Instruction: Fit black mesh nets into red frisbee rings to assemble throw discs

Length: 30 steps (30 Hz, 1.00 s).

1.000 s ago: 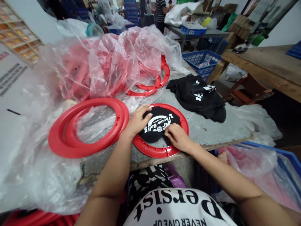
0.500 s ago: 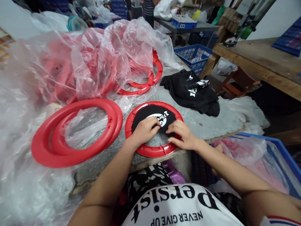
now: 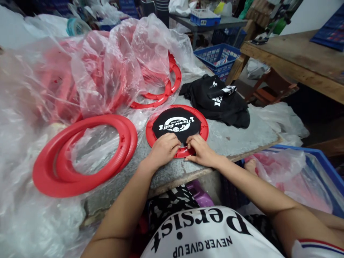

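Note:
A red plastic ring (image 3: 203,125) lies on the grey table (image 3: 236,138) in front of me. A black round cloth with a white "Throw Ball" print (image 3: 176,124) is spread over its middle. My left hand (image 3: 164,149) and my right hand (image 3: 200,150) sit side by side at the ring's near edge. Their fingers are curled and pinch the cloth's near hem against the rim.
A stack of larger red rings (image 3: 83,156) lies to the left. More rings fill a clear plastic bag (image 3: 113,64) behind. A heap of black cloths (image 3: 217,100) rests at the right. Blue crates (image 3: 219,57) and a wooden table (image 3: 298,61) stand beyond.
Both hands slid from the cloth's middle toward me to the ring's near edge. The cloth now lies flatter, with its print uncovered.

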Each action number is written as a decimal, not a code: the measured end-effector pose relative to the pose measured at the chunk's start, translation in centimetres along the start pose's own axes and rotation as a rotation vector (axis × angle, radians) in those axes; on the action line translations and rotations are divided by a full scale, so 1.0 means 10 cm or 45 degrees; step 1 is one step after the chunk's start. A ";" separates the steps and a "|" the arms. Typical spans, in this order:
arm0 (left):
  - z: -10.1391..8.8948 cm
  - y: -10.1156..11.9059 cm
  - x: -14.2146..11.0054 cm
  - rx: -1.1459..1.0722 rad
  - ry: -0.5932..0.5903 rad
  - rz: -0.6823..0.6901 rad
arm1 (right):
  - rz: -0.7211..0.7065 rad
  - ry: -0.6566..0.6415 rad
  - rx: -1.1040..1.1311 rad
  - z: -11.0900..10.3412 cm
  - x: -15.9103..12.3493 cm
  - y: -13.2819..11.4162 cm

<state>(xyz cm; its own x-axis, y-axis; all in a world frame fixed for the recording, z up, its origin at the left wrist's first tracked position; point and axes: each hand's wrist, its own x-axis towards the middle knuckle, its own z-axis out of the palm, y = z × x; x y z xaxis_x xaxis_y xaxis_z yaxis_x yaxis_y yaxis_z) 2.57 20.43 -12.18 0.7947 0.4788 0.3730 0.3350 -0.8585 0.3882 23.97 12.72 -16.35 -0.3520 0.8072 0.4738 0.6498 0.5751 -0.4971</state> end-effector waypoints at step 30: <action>0.28 -0.18 0.05 -0.191 0.171 -0.280 | -0.011 -0.561 0.004 -0.26 0.77 0.58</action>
<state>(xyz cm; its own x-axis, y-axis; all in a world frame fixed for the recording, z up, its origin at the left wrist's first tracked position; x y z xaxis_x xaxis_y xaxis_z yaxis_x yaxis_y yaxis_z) 3.80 21.68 -15.03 0.6341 0.6789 0.3702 0.4054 -0.6995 0.5885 26.76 21.88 -13.67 -0.6116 0.7815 0.1231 0.6439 0.5821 -0.4966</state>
